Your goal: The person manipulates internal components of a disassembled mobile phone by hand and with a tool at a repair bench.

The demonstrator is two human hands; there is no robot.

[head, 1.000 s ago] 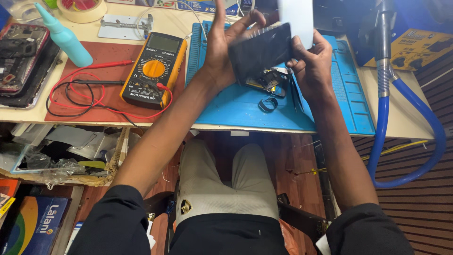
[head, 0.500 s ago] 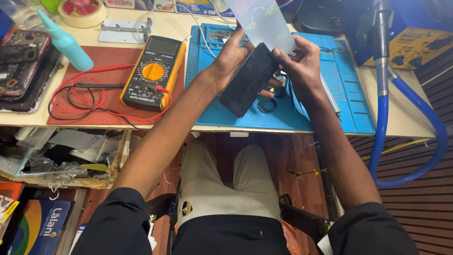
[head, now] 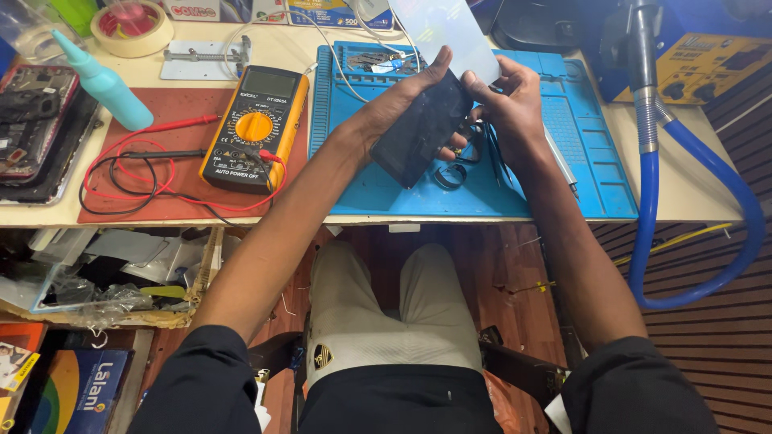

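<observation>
A dark phone [head: 420, 133] is held tilted above the blue work mat [head: 595, 153] on the desk [head: 683, 181], gripped from behind by the left hand [head: 402, 100], whose fingers are closed around its upper edge and back. At the phone's top right corner, a pale translucent film sheet [head: 446, 32] is pinched by the closed fingers of the right hand [head: 511, 104]; the sheet stands up and away from the phone toward the far edge of the mat. Small dark rings [head: 450, 174] lie on the mat just below the phone. To the left, an orange multimeter [head: 256, 128] with red and black leads rests on a red mat [head: 173, 120], near a teal squeeze bottle [head: 104, 80]
</observation>
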